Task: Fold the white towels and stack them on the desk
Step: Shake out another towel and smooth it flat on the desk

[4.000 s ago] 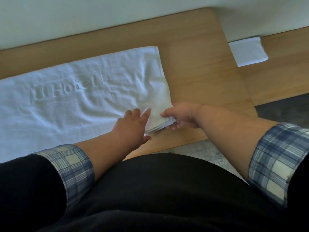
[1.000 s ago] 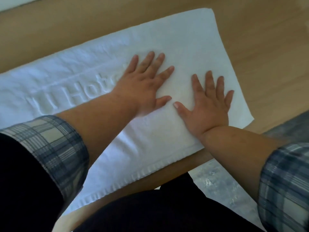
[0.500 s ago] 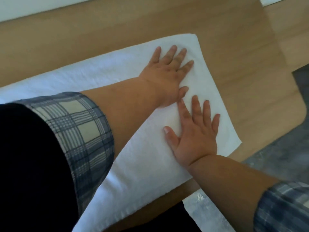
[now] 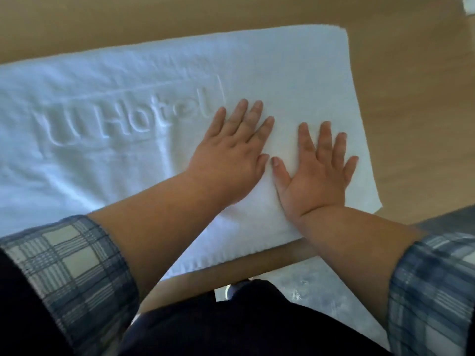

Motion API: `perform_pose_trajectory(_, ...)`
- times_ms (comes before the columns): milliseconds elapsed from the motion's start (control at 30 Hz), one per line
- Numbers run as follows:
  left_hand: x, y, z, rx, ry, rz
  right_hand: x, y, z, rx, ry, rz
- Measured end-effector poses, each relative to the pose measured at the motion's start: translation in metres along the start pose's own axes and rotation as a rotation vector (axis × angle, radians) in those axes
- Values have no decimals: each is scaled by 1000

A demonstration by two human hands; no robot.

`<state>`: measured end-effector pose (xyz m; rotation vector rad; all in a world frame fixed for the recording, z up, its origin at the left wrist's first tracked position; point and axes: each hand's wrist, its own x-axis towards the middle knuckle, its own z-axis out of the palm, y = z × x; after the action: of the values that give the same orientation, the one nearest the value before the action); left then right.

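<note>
**Towel pressed flat on the desk, folding far from finished**

Head view: A white towel [image 4: 128, 163] is seen spread lengthwise along the near edge of the desk [image 4: 411, 98]. Its near hem runs just beside that edge, and its right end stops short of the desk's right side, where bare wood is left showing. Raised lettering [image 4: 123, 119] reading "Hotel" is shown face up on the left part of the cloth. The left end of the towel is cut off by the frame.

The task is judged to be at an early stage. The towel is laid out long and broad, not yet brought down to a compact fold. Whether it is already doubled cannot be told from the blurred edges. No stack is seen on the desk. Only a sliver of something white [image 4: 469, 3] is caught at the far right, too little to be identified. Further folds and the stacking are taken to be left.

Nothing is grasped by either hand. The left hand [image 4: 231, 160] is laid palm down on the towel just right of the lettering, fingers straight and slightly spread. The right hand [image 4: 318, 176] is laid flat beside it, nearer the towel's right end, fingers splayed. The two thumbs are nearly touching. Plaid sleeves [image 4: 72, 265] are seen pushed back from both forearms.
</note>
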<state>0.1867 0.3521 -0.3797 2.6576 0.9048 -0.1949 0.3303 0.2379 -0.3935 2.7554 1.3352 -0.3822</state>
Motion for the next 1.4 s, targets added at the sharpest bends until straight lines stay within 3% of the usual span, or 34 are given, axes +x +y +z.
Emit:
perform_pose_trajectory(233,-112,9,29,39,-11,-339,3,1,1,-6,20,0)
perform_pose_trajectory(467,-143,15,49,33,51,-640,5,0,2,-32,58,-9)
perform_pose_trajectory(733,-164,14,55,50,78,-649,-2,-16,-7,-27,-7,13)
perform_pose_trajectory(833,-165,14,57,43,82,-642,-18,-43,-6,42,1,-106)
perform_pose_trajectory(1100,-167,0,47,-39,123,-683,-55,-161,6,123,-7,-653)
perform_pose_trajectory(1400,-218,-76,43,-168,211,-936,-84,-254,25,41,-86,-826)
